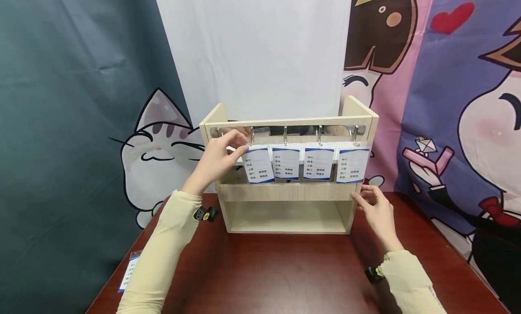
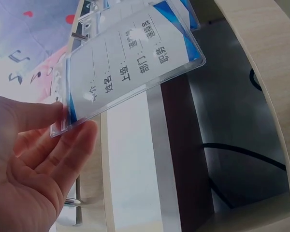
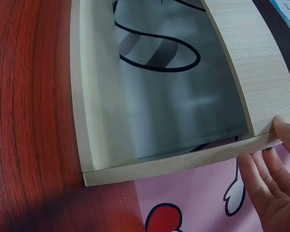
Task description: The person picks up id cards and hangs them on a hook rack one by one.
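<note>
Badge card (image 1: 258,165) in clear sleeve, leftmost of four hanging in a row, pinched at its top left corner between thumb and fingers of left hand (image 1: 220,158). Seen close in the left wrist view: same card (image 2: 130,63) tilted, blue stripe along one edge, printed lines of characters on white, thumb (image 2: 29,116) on one face, fingertips (image 2: 79,140) on the other, clamped on the sleeve edge. Just above the fingers, metal hook (image 1: 252,134) on a shiny rail (image 1: 285,132) across the top of wooden rack (image 1: 285,192). To the right of the pinching fingers, three more cards (image 1: 319,164) side by side, each under its own hook, hanging straight.

Right hand (image 1: 376,210) low at the right side panel of the rack, fingers straight and slightly apart, fingertips (image 1: 358,197) touching the panel's front edge, nothing held. In the right wrist view, same fingertips (image 3: 285,133) resting against the light wood edge (image 3: 183,162), open lower shelf beyond them.

Below both hands, dark red table (image 1: 285,278). Near the left elbow, at the table's left edge, one more card (image 1: 129,271) lying flat. Small black object (image 1: 205,213) beside the left sleeve, just left of the rack's foot. Behind the rack, white sheet (image 1: 260,51) and cartoon cat cloth (image 1: 158,146).
</note>
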Demonstrator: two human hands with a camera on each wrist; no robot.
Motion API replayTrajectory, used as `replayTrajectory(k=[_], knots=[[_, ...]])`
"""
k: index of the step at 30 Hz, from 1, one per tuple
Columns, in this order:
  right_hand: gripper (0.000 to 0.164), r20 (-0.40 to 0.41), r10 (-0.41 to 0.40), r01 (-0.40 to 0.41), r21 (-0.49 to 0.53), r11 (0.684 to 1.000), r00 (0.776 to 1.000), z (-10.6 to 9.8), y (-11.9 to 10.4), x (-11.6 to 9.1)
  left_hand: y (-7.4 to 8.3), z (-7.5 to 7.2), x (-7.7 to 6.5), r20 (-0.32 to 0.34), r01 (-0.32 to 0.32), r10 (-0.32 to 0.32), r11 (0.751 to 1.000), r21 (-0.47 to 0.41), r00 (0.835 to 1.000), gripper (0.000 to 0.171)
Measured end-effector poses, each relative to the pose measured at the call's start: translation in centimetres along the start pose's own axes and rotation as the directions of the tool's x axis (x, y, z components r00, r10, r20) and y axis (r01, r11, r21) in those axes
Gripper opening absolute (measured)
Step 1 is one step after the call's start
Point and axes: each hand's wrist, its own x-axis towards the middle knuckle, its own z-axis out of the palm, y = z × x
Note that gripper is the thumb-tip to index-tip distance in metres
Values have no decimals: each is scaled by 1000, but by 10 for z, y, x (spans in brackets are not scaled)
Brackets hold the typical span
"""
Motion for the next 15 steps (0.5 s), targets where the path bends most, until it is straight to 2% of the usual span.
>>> replayTrajectory(k=[15], knots=[[41,-6,-4,4,30,1000,1000,0,-1,1,4,2,1,-61,37,-37,999,6,997,7]])
